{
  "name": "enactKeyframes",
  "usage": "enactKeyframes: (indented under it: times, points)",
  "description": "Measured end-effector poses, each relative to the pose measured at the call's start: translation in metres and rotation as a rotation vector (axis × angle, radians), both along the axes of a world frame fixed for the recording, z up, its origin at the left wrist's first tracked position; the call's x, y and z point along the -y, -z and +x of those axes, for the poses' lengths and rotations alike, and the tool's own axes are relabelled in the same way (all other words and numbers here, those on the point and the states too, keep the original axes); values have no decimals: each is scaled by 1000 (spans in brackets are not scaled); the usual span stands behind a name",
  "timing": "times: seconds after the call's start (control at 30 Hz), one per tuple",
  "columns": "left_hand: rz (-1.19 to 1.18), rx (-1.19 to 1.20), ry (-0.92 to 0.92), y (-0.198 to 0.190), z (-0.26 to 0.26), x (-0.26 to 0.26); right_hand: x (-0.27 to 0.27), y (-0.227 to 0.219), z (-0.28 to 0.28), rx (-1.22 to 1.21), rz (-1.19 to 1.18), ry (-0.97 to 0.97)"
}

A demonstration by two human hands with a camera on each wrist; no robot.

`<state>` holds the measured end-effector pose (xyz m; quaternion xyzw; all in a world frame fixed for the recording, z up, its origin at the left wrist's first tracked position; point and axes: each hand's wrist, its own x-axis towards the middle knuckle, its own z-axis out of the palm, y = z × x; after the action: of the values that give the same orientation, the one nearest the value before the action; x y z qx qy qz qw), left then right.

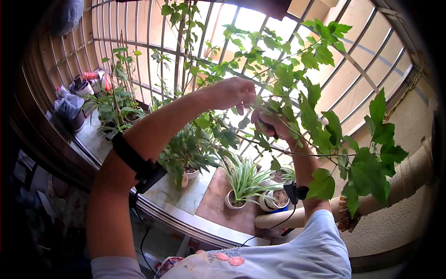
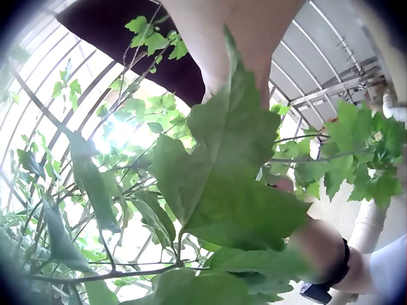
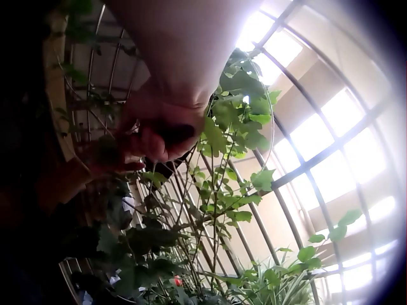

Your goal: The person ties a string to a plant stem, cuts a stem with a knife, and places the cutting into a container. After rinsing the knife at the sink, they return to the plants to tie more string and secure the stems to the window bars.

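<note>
1. Nearest the camera in the head view is the right hand (image 1: 274, 124). Its fingers are curled round a small dark item that I cannot identify, and it is raised among the leaves of a climbing vine (image 1: 320, 116).

2. Just beside it, up and to the left, is the left hand (image 1: 234, 92). Its fingertips are brought together at a thin vine stem (image 1: 265, 108). It looks like a pinch, but leaves hide the contact itself. In the left wrist view a large leaf (image 2: 222, 190) covers that hand completely.

3. The stem runs roughly level between the two hands and carries on to the right, ending in the big lobed leaves (image 1: 371, 162) near the beige pipe (image 1: 409, 179). Its long axis therefore lies left to right, with the free leafy end pointing right and slightly down. The two hands are about equally close to it: the left is on it, and the right is just below.

4. Below the hands, on the tiled window ledge (image 1: 186, 195), a striped spider plant (image 1: 241, 179) stands in a white pot near the ledge's inner edge.

5. Farthest away are the curved window bars (image 1: 153, 42), which rise behind the ledge's outer edge. More pots (image 1: 86, 86) are clustered at its far left corner.
</note>
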<state>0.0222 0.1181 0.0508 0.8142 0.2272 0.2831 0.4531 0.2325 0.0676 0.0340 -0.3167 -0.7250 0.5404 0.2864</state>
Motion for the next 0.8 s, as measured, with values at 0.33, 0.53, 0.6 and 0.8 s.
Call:
enactKeyframes:
  times: [0.33,0.53,0.6,0.8]
  points:
    - [-87,136,-45,7,-5,0,12,18,-27,-110,95,317]
    - [-130,185,-53,12,0,-2,-2,40,-21,-118,254,263]
    - [-166,216,-37,14,0,-5,-8,42,-18,-109,118,353]
    - [-244,266,-26,12,0,-6,2,37,-33,-193,92,326]
